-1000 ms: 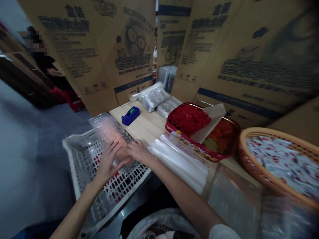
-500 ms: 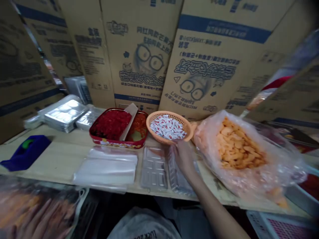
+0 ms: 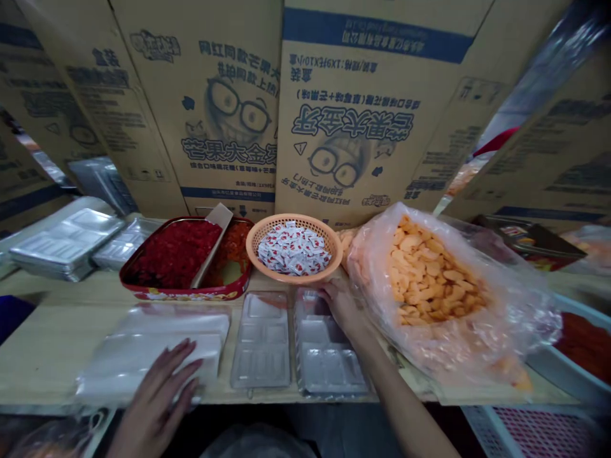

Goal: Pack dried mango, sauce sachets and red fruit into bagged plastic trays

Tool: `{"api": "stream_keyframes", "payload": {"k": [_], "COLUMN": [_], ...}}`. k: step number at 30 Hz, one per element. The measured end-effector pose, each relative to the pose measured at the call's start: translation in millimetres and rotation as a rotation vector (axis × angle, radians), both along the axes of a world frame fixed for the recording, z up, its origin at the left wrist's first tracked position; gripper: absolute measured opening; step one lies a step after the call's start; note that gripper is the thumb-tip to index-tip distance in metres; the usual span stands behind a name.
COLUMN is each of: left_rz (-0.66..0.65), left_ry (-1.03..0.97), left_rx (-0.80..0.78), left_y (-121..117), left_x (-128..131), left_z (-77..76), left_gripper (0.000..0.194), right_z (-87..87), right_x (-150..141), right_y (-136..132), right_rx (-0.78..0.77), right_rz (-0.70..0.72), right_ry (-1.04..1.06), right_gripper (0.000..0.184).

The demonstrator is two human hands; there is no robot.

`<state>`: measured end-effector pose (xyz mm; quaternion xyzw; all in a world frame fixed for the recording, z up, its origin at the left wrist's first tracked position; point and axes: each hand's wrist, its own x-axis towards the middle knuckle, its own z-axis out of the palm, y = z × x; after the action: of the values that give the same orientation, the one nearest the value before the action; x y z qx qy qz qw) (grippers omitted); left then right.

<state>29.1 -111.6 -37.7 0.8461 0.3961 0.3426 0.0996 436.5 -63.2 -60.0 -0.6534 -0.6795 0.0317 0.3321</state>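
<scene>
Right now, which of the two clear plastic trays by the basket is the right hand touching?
The tray on the right, beside the orange-filled bag: the right hand rests on its far end. The other tray lies to its left, untouched.

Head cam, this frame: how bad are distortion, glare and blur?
Head view: strong wide-angle bending, with the cartons leaning outward; glare on the trays and bag; left hand looks slightly soft at the bottom edge; basket near centre looks sharpest.

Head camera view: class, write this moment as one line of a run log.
left hand: on clear plastic bags | right hand: at clear plastic tray | beside: orange basket of white sachets
</scene>
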Motion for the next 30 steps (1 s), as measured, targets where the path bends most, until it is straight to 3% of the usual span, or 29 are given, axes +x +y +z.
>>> {"api": "stream_keyframes", "payload": {"k": [6,10,14,18,22,24,27,29,30], "left_rz": [-0.169,-0.182,-0.127,-0.167,-0.289,-0.322,-0.282,-0.251,-0.233], "left_ry": [-0.288,-0.526,-0.651,-0.769,-0.953,-0.975,-0.964,-0.948,-0.952], "left_rx": [-0.597,-0.827,-0.880,-1.033,-1.391,-1.516,-1.567,-1.583,-1.588], "left_y": [1.7,8.0,15.5,15.4,11.1,10.0,10.8,12.3,13.0], "left_x": [115.3,162.5,187.1,205.3,217.0,216.8,211.3,207.5,206.4], "left_z": [-2.3,4.6,13.2,21.8,35.7,43.5,52.0,54.1,53.9], "left_gripper": [0.026,0.042,0.062,0.074,0.059,0.049,0.049,0.051,0.051], "right_z": [2.5,8.3,25.5,54.1,77.7,83.3,82.7,76.5,72.0], "right_x": [-1.9,-3.9,-5.6,-15.1,-15.6,3.4,58.2,99.9,118.1], "right_y": [-6.4,-9.4,-23.1,-39.5,-47.4,-48.5,-50.5,-53.4,-55.3], "right_rx": [0.131,0.224,0.313,0.413,0.400,0.387,0.193,-0.214,-0.298], "right_rz": [0.004,-0.024,-0.020,-0.014,0.002,-0.131,-0.543,-0.718,-0.736], "right_ry": [-0.102,-0.152,-0.177,-0.108,-0.054,-0.012,-0.024,-0.206,-0.213], "right_gripper": [0.021,0.021,0.022,0.022,0.023,0.026,0.027,0.026,0.024]}}
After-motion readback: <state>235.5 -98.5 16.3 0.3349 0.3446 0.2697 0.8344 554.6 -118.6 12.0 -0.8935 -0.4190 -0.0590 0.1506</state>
